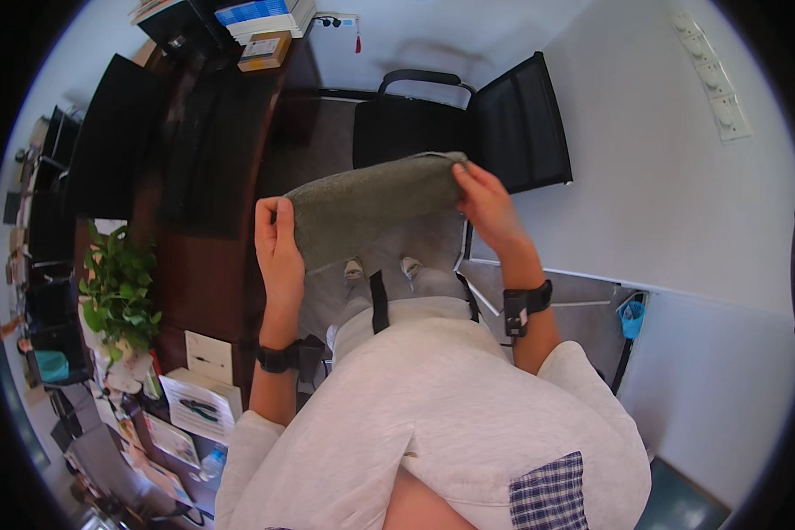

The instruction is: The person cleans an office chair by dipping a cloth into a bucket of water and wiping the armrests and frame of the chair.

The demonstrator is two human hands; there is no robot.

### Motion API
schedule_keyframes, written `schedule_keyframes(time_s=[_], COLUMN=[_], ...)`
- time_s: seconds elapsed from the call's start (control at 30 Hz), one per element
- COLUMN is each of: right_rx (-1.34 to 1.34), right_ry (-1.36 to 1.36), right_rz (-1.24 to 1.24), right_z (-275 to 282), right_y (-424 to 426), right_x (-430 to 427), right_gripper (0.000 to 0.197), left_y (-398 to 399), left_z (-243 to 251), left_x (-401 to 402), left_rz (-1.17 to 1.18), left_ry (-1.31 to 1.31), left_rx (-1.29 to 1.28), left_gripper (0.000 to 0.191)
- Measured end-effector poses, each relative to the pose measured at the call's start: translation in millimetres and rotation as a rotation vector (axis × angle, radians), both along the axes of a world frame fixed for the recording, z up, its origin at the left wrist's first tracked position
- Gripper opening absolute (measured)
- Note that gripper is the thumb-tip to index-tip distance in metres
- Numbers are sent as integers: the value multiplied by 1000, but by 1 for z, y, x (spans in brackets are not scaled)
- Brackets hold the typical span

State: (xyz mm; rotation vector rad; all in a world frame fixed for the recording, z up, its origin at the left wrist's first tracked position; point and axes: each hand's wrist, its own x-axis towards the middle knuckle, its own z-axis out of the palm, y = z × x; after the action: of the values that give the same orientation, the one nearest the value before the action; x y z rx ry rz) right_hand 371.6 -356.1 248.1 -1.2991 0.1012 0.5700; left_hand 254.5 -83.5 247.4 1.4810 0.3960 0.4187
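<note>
A grey-green cloth [377,209] is stretched between my two hands in front of my body, above the floor. My left hand [279,248] pinches its left end, thumb uppermost. At the upper right corner, my right hand [493,199] grips the cloth between thumb and fingers. The upper edge looks folded over, and the lower part hangs down. Beyond the cloth stands a black office chair [520,122] with a mesh back, its seat partly covered by the cloth in this view.
On the left runs a dark wooden desk [199,271] with a monitor [109,139], a leafy potted plant [119,285], green-handled pliers [200,409] on papers, and a small box [265,51]. A white wall [636,165] borders the right. A blue-lined bin [631,318] stands near it.
</note>
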Motion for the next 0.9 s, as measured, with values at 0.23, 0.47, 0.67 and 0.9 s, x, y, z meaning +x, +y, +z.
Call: schedule_keyframes(time_s=[0.23,0.47,0.67,0.9], right_rx=[249,63,-298,111], right_ry=[-13,-9,-112,134], right_rz=[-12,-70,-199,-100], right_z=[33,35,11,-1], right_y=[5,50,35,24], right_x=[-32,-50,-60,-71], right_gripper=[23,15,19,36], left_y=[74,98,69,73], left_z=[11,-50,-33,-23], left_x=[32,71,55,61], left_rz=[-334,-633,-661,-795], left_ry=[80,426,516,376], left_rx=[-232,-1186,-1162,-685], left_gripper=[17,60,75,54])
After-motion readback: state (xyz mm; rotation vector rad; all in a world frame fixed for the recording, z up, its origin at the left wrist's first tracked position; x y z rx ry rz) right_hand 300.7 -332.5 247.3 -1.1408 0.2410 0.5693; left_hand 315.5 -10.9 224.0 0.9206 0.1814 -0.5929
